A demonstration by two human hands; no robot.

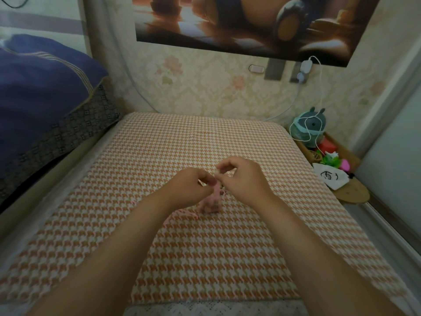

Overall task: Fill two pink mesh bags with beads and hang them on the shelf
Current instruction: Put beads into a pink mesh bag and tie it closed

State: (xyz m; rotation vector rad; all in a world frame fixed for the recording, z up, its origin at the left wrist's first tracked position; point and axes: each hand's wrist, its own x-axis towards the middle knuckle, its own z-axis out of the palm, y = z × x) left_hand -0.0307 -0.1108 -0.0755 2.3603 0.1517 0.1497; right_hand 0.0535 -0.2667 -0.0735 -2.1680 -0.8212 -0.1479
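The pink mesh bag [213,201] hangs from my fingertips, its rounded bottom resting on the houndstooth cloth [182,144]. My left hand [189,185] pinches its gathered neck from one side. My right hand [243,179] pinches the top edge from the other, thumb and forefinger pressed together on the mesh and the other fingers curled. The bottom looks plump, so I judge this bag is filled or nearly so and I am working at its mouth, though I can make out no single bead.

Just beside the bag, toward my left arm, pink strands [182,214] lie flat on the cloth. They may be loose cord or the second bag; I cannot tell which.

So at best one bag is close to done. The other is not visibly filled, and nothing is hung yet.

Well to the right of the bag, past the cloth's edge, a grey plush toy [311,127] and a white pouch [330,176] sit on a low wooden stand [350,193]. Far to the bag's left lies a blue blanket [41,87].
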